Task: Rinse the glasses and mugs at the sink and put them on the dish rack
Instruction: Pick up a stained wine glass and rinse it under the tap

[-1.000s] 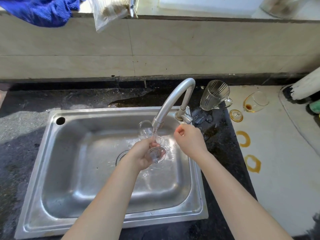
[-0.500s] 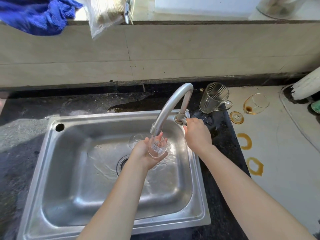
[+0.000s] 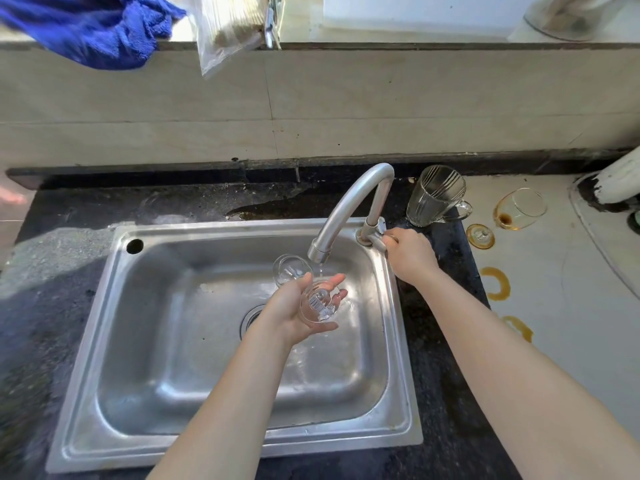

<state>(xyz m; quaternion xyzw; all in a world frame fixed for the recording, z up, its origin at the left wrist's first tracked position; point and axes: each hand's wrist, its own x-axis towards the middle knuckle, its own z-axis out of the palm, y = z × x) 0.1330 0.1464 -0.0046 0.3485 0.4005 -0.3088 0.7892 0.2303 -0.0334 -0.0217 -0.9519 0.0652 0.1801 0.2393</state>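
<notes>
Our left hand point(image 3: 290, 308) holds a round, clear glass point(image 3: 323, 292) with a sticker point(image 3: 316, 303); our right hand point(image 3: 411, 255) grips the shiny metal tap handle point(image 3: 378, 242).

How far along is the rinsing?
Done: nothing shown; no rack in view. In hand: left hand holds a clear glass under the spout, right hand grips the tap handle. Left: second glass in the sink, ribbed mug, stained wine glass.
</notes>
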